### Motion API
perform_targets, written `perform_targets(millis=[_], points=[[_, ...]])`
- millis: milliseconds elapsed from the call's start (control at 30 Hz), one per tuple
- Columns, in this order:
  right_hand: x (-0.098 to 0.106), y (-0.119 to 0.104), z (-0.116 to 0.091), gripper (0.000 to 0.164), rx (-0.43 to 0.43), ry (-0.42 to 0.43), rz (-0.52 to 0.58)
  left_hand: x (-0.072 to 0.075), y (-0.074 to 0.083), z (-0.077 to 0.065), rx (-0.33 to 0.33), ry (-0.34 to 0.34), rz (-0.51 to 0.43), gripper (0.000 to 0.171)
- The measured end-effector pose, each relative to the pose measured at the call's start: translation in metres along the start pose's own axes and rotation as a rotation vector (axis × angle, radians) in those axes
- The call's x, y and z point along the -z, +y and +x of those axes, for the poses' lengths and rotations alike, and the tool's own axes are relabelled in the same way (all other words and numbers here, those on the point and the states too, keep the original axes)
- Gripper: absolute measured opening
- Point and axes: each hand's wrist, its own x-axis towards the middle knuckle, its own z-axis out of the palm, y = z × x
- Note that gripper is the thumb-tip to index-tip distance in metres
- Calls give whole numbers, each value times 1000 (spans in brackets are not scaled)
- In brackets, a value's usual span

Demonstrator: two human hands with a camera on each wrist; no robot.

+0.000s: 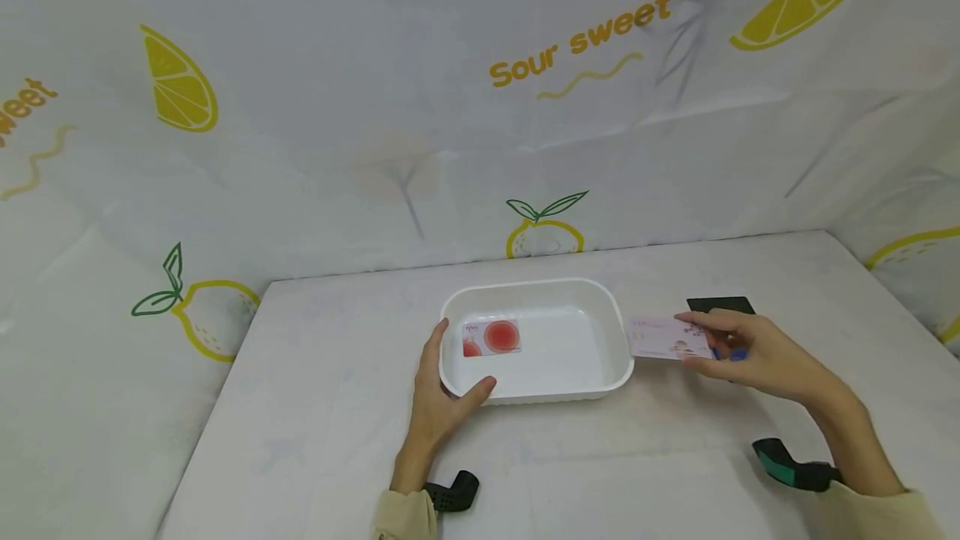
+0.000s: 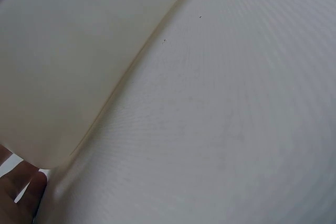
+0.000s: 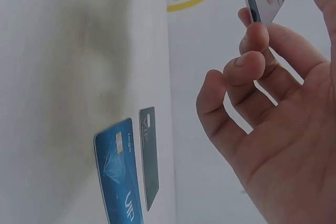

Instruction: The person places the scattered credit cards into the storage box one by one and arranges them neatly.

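- Pink card (image 1: 660, 337): between thumb and fingers of the right hand (image 1: 757, 357), which pinches its outer end. Raised above the table; inner edge overlaps the tray rim in the head view, contact there cannot be told. Print too small to read in full; right wrist view cuts the card off at the top.
- White tray (image 1: 555, 373): between the hands. Left hand (image 1: 438, 398) holds its near corner, thumb over the rim, fingers spread along the outer end; fingertips only partly seen in the left wrist view, where the tray wall is also cut off.
- Red-and-white card (image 1: 501, 337): flat in the tray, just inward of the left hand; small lettering hard to make out.
- Blue card (image 3: 118, 171): on the table below the right hand, mostly hidden by its fingers in the head view; lower end cut off in the right wrist view.
- Dark card (image 1: 720, 305): just beyond the right hand, partly covered by it.
- Black wrist devices (image 1: 453, 492) and pale sleeves (image 1: 405, 515): behind both hands, sleeves cut off by the frame.
- Table (image 1: 315, 407): pale covering, faint creases and smudges.
- Backdrop (image 1: 337, 107): white creased sheet beyond the hands, lemon prints, "Sour sweet"; leftmost lettering cropped.
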Motion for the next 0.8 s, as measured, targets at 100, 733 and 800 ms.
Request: perform_targets(millis=[100, 733, 800], points=[[-2, -2, 2, 54, 26, 6, 5, 0, 1, 0, 2, 1, 5, 100], [-17, -12, 18, 55, 148, 24, 12, 0, 1, 0, 19, 0, 5, 100], [-19, -14, 21, 56, 139, 19, 15, 0, 1, 0, 19, 2, 7, 100]])
